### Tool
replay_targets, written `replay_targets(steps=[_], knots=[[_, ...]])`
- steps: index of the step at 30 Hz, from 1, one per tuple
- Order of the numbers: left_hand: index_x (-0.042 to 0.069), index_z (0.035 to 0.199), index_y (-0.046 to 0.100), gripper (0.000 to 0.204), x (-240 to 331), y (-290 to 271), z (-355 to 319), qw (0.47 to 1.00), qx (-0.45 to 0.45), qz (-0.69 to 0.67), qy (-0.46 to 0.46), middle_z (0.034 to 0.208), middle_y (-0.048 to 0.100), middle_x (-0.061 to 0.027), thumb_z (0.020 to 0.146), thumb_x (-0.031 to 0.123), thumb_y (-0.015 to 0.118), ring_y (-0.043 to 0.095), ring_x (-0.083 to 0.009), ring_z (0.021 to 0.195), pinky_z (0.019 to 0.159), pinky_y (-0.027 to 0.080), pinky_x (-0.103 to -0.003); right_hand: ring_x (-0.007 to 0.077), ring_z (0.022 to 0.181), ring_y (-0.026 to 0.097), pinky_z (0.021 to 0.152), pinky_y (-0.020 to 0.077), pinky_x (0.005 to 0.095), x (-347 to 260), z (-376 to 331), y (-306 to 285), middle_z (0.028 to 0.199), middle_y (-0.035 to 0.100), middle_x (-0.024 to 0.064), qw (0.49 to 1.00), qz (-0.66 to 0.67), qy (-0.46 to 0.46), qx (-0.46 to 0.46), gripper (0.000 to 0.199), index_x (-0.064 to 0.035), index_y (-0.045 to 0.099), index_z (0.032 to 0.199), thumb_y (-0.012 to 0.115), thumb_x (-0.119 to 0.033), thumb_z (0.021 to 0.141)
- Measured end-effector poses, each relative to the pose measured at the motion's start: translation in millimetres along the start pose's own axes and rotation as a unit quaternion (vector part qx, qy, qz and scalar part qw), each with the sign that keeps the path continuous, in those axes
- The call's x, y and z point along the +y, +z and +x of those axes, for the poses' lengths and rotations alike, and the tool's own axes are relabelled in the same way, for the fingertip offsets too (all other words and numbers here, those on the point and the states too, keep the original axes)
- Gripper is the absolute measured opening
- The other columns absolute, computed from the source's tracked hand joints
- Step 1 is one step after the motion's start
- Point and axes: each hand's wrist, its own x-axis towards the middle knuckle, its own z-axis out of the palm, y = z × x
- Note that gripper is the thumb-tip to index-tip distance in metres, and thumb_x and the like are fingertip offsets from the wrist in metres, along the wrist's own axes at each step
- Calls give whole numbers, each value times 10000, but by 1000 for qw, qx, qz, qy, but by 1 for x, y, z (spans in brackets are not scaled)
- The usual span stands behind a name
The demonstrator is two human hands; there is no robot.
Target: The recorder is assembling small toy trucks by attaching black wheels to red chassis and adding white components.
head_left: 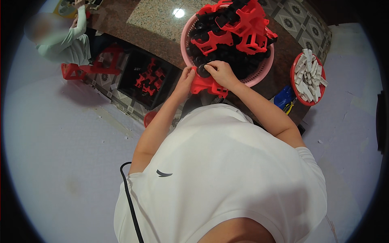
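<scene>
Close in front of my body, a red plastic frame piece (205,86) hangs at the near edge of a pink basket (267,75). My left hand (185,81) is closed on its left side. My right hand (222,74) pinches a black round wheel-like part (203,70) against the top of that frame, with thumb and fingers together. Whether the black part is fixed to the frame I cannot tell. In the basket, several red frames (212,41) with black parts lie heaped over loose black parts (231,60).
A red basin of white strips (308,77) stands at right, with a blue object (285,96) and yellow-handled tool (289,107) near it. A black bin (131,67) at left holds red-and-black pieces. Another person (67,44) sits far left beside red stools (109,60).
</scene>
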Motion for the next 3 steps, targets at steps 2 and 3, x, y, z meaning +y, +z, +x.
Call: replay_targets(steps=[2,3], knots=[[59,1279,427,386,-1,-1,1,1000,-9,3,5,1117,539,-77,996,318,468,537,-136,1014,882,440,-261,290,767,649,699,480,377,2,-1,1,847,664,196,1000,16,-1,13,286,-2,694,943,608,-258,848],[68,1281,429,387,-1,-3,1,1000,-16,7,11,1122,539,-79,995,327,468,538,-141,1015,880,440,-259,282,773,654,701,481,378,1,-1,1,854,666,199,999,37,15,5,287,-5,696,944,604,-261,853]])
